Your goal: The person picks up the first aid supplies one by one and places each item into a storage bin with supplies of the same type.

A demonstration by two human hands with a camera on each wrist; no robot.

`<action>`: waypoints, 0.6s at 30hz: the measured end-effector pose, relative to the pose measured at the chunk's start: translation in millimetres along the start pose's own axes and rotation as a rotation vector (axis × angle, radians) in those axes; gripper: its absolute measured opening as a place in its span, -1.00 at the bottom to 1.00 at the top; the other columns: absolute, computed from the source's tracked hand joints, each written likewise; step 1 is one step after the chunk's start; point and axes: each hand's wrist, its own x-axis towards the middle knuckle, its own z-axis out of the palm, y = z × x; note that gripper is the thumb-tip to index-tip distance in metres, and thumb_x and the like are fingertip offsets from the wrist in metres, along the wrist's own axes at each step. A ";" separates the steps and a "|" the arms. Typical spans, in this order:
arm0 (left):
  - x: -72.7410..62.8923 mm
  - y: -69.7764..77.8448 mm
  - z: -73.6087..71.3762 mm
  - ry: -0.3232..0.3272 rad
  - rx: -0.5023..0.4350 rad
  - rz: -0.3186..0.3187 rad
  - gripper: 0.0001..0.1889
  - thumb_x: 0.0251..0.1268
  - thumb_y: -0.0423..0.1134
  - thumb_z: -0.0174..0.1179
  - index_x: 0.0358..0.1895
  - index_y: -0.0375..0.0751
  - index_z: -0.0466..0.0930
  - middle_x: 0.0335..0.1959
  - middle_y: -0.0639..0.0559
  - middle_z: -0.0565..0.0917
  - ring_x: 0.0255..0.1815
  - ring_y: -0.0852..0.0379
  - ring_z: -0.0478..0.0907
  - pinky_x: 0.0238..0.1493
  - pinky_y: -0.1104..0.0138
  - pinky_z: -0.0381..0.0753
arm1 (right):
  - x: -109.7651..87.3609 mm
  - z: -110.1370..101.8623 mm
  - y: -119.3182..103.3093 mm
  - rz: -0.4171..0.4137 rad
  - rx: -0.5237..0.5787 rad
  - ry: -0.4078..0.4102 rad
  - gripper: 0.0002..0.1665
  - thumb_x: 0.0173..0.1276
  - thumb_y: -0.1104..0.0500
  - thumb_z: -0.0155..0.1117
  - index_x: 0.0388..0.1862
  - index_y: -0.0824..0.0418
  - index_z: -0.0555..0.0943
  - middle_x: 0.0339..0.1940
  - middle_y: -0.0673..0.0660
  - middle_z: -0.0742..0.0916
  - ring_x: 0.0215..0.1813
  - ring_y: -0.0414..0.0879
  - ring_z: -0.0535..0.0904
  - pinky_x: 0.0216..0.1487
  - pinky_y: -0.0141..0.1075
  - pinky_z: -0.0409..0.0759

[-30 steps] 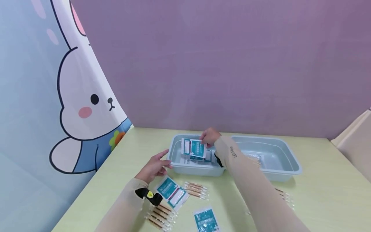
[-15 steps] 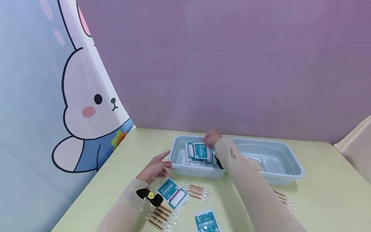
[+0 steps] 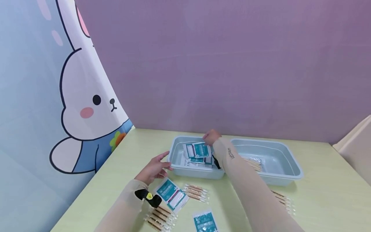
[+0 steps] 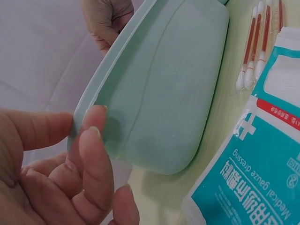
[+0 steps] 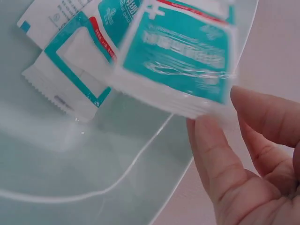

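My left hand (image 4: 70,168) pinches the rim of the left pale blue plastic bin (image 3: 200,173) at its near left corner. Over the bin's far right side is my right hand (image 3: 212,137), thumb and fingers parted. In the right wrist view, a teal-and-white gauze dressing packet (image 5: 180,56) lies tilted and blurred at those fingertips, its lower edge by a finger. Beneath it in the bin are more gauze packets (image 5: 79,65), partly covered. Close to my left hand, another gauze dressing packet (image 3: 172,195) lies on the table.
A second blue bin (image 3: 279,158) adjoins on the right, holding wooden-stick swabs (image 3: 254,164). Packs of brown cotton swabs (image 3: 196,192) and another gauze packet (image 3: 205,222) lie on the pale table (image 3: 232,206). A purple wall (image 3: 232,71) rises behind.
My right hand has lifted slightly off the upper gauze packet, its fingers parting, and the packet has tilted a little. My left hand stays at the bin's rim.
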 end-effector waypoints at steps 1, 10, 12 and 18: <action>0.5 -0.3 0.1 0.000 -0.001 0.001 -0.41 0.43 -0.28 0.05 0.48 -0.07 0.15 -0.37 -0.05 0.69 -0.63 0.09 0.44 -0.47 0.35 0.44 | -1.3 -1.8 0.1 -0.012 -0.008 0.001 -0.65 0.26 0.44 0.21 0.04 0.32 0.62 0.05 0.25 0.64 -0.09 0.08 0.54 -0.04 -0.13 0.55; 1.8 -1.9 2.3 -0.024 -0.051 0.011 -0.41 0.42 -0.26 0.06 0.48 -0.06 0.15 -0.36 -0.05 0.69 -0.64 0.10 0.45 -0.44 0.34 0.44 | -23.2 -23.9 -1.9 -0.109 -0.026 -0.035 -0.65 0.26 0.32 0.30 0.05 0.30 0.62 0.04 0.23 0.64 -0.15 0.10 0.60 -0.16 -0.11 0.59; 1.5 -2.4 1.7 -0.016 -0.055 0.005 -0.41 0.42 -0.25 0.06 0.48 -0.04 0.16 -0.35 -0.05 0.69 -0.62 0.09 0.45 -0.42 0.33 0.45 | -32.6 -28.1 -3.7 -0.134 -0.044 -0.071 -0.66 0.23 0.27 0.35 0.01 0.27 0.64 0.00 0.20 0.66 -0.23 0.08 0.63 -0.28 -0.17 0.59; 1.4 -4.6 -1.1 -0.034 -0.084 -0.009 -0.41 0.45 -0.24 0.01 0.50 -0.03 0.12 -0.33 -0.05 0.71 -0.62 0.09 0.49 -0.40 0.33 0.48 | -70.1 -38.9 -13.2 -0.171 -0.112 -0.201 -0.68 0.20 0.20 0.41 -0.04 0.16 0.66 -0.16 0.10 0.68 -0.35 0.03 0.62 -0.40 -0.23 0.56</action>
